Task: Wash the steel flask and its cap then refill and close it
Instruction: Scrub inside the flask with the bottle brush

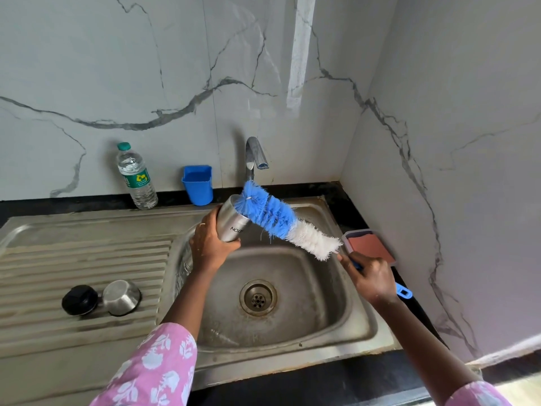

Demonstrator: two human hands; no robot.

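The steel flask (232,221) is tilted over the sink basin (336,312), its open mouth pointing up and away from me. My left hand (209,241) grips its lower body. My right hand (373,281) holds the blue handle of a long bottle brush (281,219) with blue and white bristles. The brush's blue tip rests at the flask's mouth; most of the brush is outside. On the ribbed drainboard (82,259) at the left lie the black inner cap (79,299) and the steel cup lid (121,297), side by side.
A chrome tap (254,155) stands behind the basin with no water running. A plastic water bottle (137,177) and a blue holder (198,184) stand by the marble wall. A soap tray with a reddish pad (370,246) sits at the sink's right edge.
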